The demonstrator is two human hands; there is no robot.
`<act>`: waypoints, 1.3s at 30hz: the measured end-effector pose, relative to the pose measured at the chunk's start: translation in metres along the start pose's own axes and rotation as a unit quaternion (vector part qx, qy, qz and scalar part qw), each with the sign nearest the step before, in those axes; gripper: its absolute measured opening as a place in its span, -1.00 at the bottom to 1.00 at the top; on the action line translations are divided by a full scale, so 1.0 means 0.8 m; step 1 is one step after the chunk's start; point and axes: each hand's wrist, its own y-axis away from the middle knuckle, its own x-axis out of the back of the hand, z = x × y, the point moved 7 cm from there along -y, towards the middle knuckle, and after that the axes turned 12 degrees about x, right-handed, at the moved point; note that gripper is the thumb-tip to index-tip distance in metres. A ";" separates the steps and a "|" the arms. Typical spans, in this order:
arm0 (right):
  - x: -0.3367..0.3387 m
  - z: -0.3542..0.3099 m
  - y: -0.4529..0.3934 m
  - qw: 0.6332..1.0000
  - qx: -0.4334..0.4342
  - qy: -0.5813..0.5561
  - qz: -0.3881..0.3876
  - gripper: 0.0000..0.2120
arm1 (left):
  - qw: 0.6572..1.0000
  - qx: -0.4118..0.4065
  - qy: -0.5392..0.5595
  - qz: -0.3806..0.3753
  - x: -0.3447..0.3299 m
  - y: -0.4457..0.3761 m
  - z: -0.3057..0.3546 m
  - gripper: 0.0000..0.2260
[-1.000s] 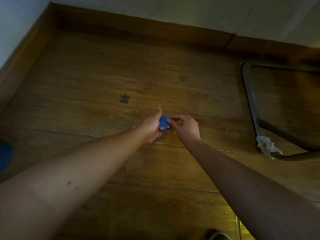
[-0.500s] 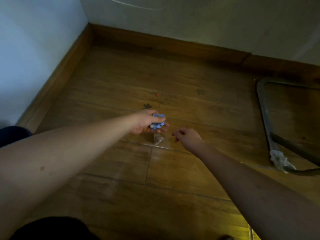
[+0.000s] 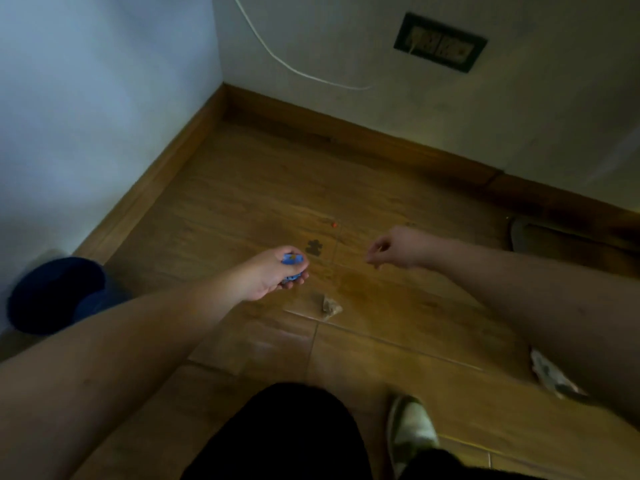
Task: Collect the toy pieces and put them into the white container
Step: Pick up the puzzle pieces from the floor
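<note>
Puzzle piece (image 3: pixel 314 247), dark and flat on the wooden floor (image 3: pixel 398 306), is seen just beside the left hand (image 3: pixel 273 273) at about its 1 o'clock, while the right hand (image 3: pixel 394 247) lies farther off, at the piece's 3 o'clock. Blue pieces (image 3: pixel 292 260) are held in the left hand's curled fingers; the right hand is loosely curled, seemingly holding nothing. No long axis is made out on the piece, no writing can be read, and the white container is not in view.

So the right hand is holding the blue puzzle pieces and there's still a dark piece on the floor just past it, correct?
Not quite: the head view shows the left hand holding the blue puzzle pieces. The right hand shows no blue pieces. The dark piece does lie on the floor just past the left hand.
</note>
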 end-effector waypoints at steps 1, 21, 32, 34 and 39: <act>0.010 0.001 -0.004 1.000 0.011 0.004 -0.013 -0.78 | 1.000 -0.002 -0.030 0.010 0.003 -0.007 0.006 -0.93; -0.095 0.067 -0.218 0.999 0.039 -0.016 0.029 -0.63 | 0.966 0.114 0.214 0.085 0.027 -0.035 -0.023 -0.91; -0.130 0.078 -0.299 0.998 -0.026 0.022 0.052 -0.33 | 0.945 0.102 0.306 0.056 -0.008 -0.076 -0.023 -0.78; -0.129 0.080 -0.300 0.997 -0.042 0.030 0.063 -0.37 | 0.943 0.092 0.310 0.076 -0.001 -0.082 -0.023 -0.77; -0.117 0.084 -0.300 0.996 -0.023 -0.005 0.087 -0.59 | 0.945 0.101 0.284 0.123 0.016 -0.092 -0.030 -0.76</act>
